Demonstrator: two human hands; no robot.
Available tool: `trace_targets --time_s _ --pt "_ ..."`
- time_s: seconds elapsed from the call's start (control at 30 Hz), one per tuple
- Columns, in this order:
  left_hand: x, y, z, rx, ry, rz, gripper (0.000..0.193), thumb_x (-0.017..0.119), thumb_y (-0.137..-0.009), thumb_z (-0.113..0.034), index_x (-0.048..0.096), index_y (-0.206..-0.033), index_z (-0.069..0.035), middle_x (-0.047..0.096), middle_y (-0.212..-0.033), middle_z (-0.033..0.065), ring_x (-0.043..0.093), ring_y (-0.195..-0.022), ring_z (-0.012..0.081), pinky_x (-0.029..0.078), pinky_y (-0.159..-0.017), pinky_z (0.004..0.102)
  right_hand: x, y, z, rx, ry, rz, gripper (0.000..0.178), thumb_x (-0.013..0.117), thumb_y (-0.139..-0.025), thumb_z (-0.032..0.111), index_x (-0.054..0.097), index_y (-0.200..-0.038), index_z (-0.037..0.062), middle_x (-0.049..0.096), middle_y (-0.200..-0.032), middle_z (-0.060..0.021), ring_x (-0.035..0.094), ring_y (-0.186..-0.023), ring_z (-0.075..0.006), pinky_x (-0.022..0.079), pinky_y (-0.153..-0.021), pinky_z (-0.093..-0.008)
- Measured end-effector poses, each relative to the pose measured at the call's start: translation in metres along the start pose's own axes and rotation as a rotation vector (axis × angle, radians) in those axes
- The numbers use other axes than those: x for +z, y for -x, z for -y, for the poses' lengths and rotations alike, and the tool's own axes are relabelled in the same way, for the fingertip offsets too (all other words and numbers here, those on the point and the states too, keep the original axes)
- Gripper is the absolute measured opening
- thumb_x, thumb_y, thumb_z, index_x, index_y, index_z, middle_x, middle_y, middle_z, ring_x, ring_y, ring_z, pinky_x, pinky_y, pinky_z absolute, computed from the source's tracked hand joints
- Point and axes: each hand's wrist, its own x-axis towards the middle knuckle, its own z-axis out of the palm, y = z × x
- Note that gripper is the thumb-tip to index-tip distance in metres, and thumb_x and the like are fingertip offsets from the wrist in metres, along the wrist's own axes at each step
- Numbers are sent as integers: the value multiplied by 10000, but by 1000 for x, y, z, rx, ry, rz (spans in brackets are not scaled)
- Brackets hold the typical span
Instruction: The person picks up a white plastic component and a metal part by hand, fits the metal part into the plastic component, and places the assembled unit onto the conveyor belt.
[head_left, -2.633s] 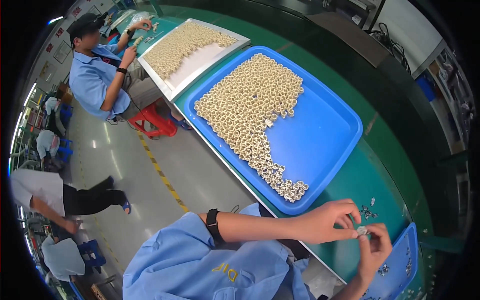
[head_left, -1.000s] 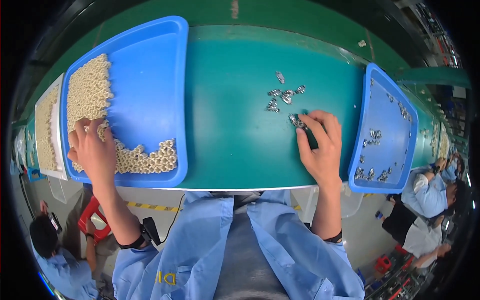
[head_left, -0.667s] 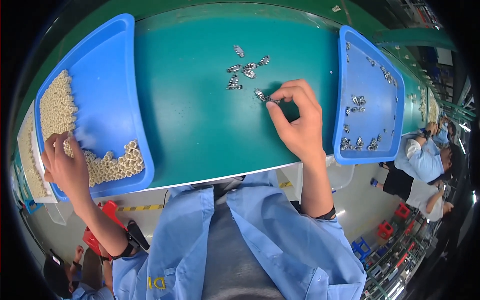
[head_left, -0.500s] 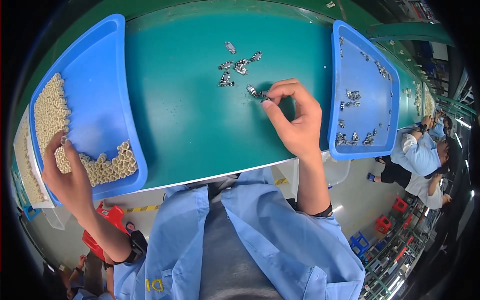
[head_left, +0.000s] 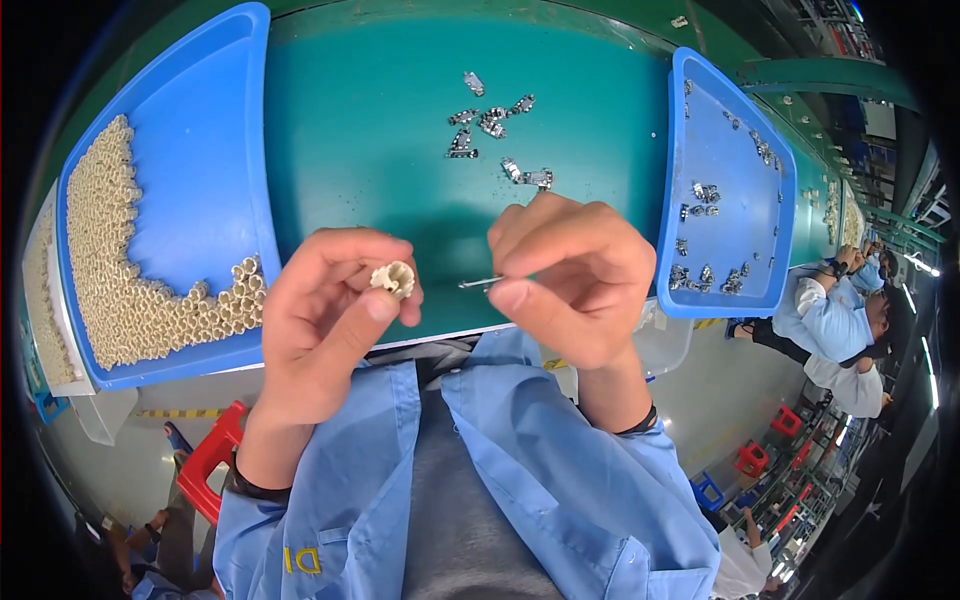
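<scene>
My left hand (head_left: 330,320) pinches a cream-coloured, hollow, scalloped ring-shaped part (head_left: 393,280) between thumb and fingers, its opening facing up. To its right, my right hand (head_left: 575,275) grips a thin silvery metal piece (head_left: 480,283) between thumb and forefinger, its end pointing toward the cream part. The two parts are apart, both held above the near edge of the green table. Beyond my hands several small metal clip-like pieces (head_left: 493,122) lie loosely on the green surface, with a closer pair (head_left: 527,176) just past my right knuckles.
At the left, a blue tray (head_left: 262,130) holds many cream parts (head_left: 110,270) heaped along its left and near sides. Another blue tray (head_left: 735,215) at the right has scattered metal pieces. A red stool (head_left: 212,462) stands below the table. Other people (head_left: 840,320) are at the far right.
My left hand has come from the left tray to the middle with a cream part. My right hand has drawn back toward me from the metal pieces, lifting one.
</scene>
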Motion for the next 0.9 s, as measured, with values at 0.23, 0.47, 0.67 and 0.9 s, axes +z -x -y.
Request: trace_targets --time_s 0.23,0.47,0.67,0.9 --pt "-4 0 0 40 75 53 282 608 -1051 -126 629 -1266 56 661 -1049 138 669 -897 186 539 -810 326 9 -15 18 -10 21 110 200 778 -815 -124 749 -1007 -76 750 -874 -157 706 -721 -199 545 -630 -309" --pt "-4 0 -1 75 70 75 298 600 -1053 -126 632 -1279 65 652 -1049 140 667 -878 185 544 -796 318 17 -20 17 -238 275 157 190 758 -844 -97 734 -1032 -92 754 -887 -185 707 -699 -225 544 -627 -336" --pt "-2 -2 -3 103 32 78 291 589 -1051 -108 633 -1274 73 648 -1062 141 666 -886 176 548 -792 308 24 -18 12 -327 342 104 186 748 -845 -87 735 -1030 -68 751 -880 -178 699 -701 -220 539 -626 -337" --pt "-2 1 -6 100 38 108 287 606 -1042 -101 641 -1266 76 653 -1061 151 664 -893 178 555 -796 306 24 -15 11 -318 375 153 199 770 -830 -62 735 -1026 -60 749 -878 -167 685 -683 -213 526 -609 -333"
